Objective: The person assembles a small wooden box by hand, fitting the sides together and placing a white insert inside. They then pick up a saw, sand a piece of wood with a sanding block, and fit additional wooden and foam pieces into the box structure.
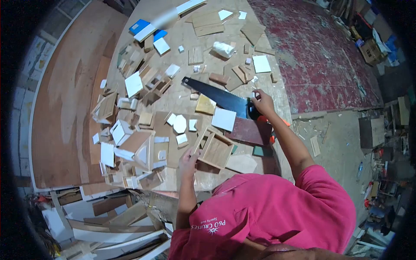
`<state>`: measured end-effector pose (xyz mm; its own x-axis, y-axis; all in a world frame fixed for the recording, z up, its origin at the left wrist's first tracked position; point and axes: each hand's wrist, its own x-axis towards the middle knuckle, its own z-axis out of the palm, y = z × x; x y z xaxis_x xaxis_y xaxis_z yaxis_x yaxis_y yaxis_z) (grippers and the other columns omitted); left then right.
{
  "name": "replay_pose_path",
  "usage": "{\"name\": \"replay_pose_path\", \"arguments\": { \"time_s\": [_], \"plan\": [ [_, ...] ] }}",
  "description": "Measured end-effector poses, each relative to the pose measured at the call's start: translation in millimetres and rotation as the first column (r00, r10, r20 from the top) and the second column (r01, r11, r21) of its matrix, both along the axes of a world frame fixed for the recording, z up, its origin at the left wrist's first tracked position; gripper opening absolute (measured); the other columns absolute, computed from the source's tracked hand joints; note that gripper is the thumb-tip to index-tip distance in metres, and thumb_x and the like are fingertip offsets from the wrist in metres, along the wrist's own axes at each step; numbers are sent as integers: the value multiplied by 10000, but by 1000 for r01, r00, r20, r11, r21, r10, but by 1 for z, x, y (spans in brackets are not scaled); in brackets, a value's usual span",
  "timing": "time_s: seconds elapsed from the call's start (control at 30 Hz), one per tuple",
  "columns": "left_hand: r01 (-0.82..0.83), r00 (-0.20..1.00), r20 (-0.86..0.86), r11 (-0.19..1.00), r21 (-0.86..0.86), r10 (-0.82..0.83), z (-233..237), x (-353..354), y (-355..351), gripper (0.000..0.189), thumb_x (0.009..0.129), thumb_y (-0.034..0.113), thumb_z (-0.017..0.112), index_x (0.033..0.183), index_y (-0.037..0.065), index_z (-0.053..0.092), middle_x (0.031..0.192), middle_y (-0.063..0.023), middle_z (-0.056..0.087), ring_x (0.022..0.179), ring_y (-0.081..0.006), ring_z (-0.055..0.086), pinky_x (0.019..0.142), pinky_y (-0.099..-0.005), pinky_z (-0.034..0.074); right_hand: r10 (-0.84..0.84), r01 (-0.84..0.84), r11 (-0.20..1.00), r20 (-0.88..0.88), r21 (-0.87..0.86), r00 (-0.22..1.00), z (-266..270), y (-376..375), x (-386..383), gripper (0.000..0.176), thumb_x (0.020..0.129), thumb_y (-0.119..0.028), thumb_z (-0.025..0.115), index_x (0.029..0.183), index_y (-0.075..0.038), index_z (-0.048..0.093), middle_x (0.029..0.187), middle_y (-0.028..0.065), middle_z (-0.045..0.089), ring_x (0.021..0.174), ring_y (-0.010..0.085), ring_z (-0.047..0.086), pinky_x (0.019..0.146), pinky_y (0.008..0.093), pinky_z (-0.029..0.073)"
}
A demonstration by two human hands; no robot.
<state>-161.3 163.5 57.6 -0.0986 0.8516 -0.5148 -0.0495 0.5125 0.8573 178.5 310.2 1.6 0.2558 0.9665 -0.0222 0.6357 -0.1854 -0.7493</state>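
Note:
My left hand (188, 161) grips the left edge of a small open wooden box (216, 149) with a divider near one side. My right hand (262, 103) is closed in a pinch, with a small white tip (253, 95) at its fingers and a dark object just below. What exactly it holds I cannot make out. A handsaw (219, 96) lies with its blade pointing to the upper left, its handle end close by my right hand. Between the hands are a white square tile (224, 119) and a dark red board (251, 131).
Small wooden assemblies (138, 149) crowd the left of the worktable (169, 102). Blue-and-white pieces (145, 30), a crumpled white bag (223, 50) and wood offcuts (208, 24) lie farther off. A large wood panel (65, 99) stands left; scrap strips (117, 229) fill the lower left.

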Motion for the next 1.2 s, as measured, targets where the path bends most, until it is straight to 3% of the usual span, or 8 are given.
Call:
{"name": "replay_pose_path", "arguments": {
  "time_s": [0.17, 0.3, 0.53, 0.63, 0.67, 0.77, 0.9, 1.2],
  "plan": [
    [-30, 997, 79, 998, 46, 27, -1, 5, 6, 278, 805, 97, 591, 1058, -17, 599, 854, -36, 631, 729, -90, 589, 654, -197, 456, 154, -96, 959, 206, -267, 966, 1, 44, 18, 315, 723, -338, 623, 950, -128, 685, 828, 156, 657, 780, 319, 635, 725, 401, 494],
    [0, 994, 111, 999, 42, -5, -2, 8, 14, 328, 794, 66, 597, 1103, -42, 585, 907, -46, 636, 776, -77, 578, 712, -206, 444, -26, 22, 999, 194, 23, 981, -10, 130, 35, 364, 758, -367, 563, 1008, -124, 672, 913, 192, 645, 862, 332, 623, 777, 407, 488],
    [116, 984, 137, 993, 3, -116, 6, 13, 43, 340, 826, 110, 597, 1134, -33, 567, 888, -20, 642, 712, -30, 530, 603, -171, 388, -89, 157, 978, 414, -134, 906, -19, 210, 29, 389, 712, -356, 683, 924, -32, 643, 929, 194, 640, 882, 347, 618, 755, 419, 497],
    [16, 985, 169, 1000, -21, -12, 7, 16, 54, 316, 836, 119, 585, 1121, -16, 580, 879, -17, 640, 697, -36, 528, 586, -169, 377, -40, 34, 999, 272, 26, 962, -17, 207, 23, 350, 716, -291, 673, 962, -44, 635, 886, 171, 654, 813, 305, 642, 708, 386, 511],
    [0, 985, 170, 999, -38, 6, 6, 13, 57, 316, 836, 119, 585, 1121, -16, 580, 879, -17, 640, 697, -36, 528, 586, -169, 377, 31, -31, 1000, -11, -2, 999, -15, 198, 14, 332, 727, -256, 671, 981, -49, 621, 858, 145, 658, 789, 248, 644, 684, 348, 511],
    [44, 987, 153, 999, 22, -46, 7, 14, 63, 335, 835, 128, 555, 1118, -51, 544, 906, -83, 635, 810, -137, 592, 734, -246, 462, 337, -425, 904, -699, 54, 630, 48, 113, -36, 304, 823, -155, 623, 1107, -86, 544, 844, 17, 603, 747, 86, 576, 628, 252, 481],
    [17, 970, 240, 993, 118, -46, 18, 20, 65, 294, 833, 115, 594, 1088, -30, 585, 895, -41, 639, 786, -74, 583, 730, -203, 453, 628, -682, 691, -667, 239, 402, 92, 21, -91, 197, 790, -83, 648, 970, -53, 572, 875, 25, 622, 784, 79, 580, 688, 249, 473],
    [-5, 985, 170, 966, 258, -41, 36, 28, 41, 248, 810, 87, 616, 1034, -20, 616, 887, -10, 621, 798, -55, 542, 726, -211, 438, 698, -707, 702, -284, 89, 657, 112, -30, -117, 224, 784, -122, 658, 977, -18, 613, 769, 99, 633, 696, 141, 596, 644, 268, 455]
  ]
}}
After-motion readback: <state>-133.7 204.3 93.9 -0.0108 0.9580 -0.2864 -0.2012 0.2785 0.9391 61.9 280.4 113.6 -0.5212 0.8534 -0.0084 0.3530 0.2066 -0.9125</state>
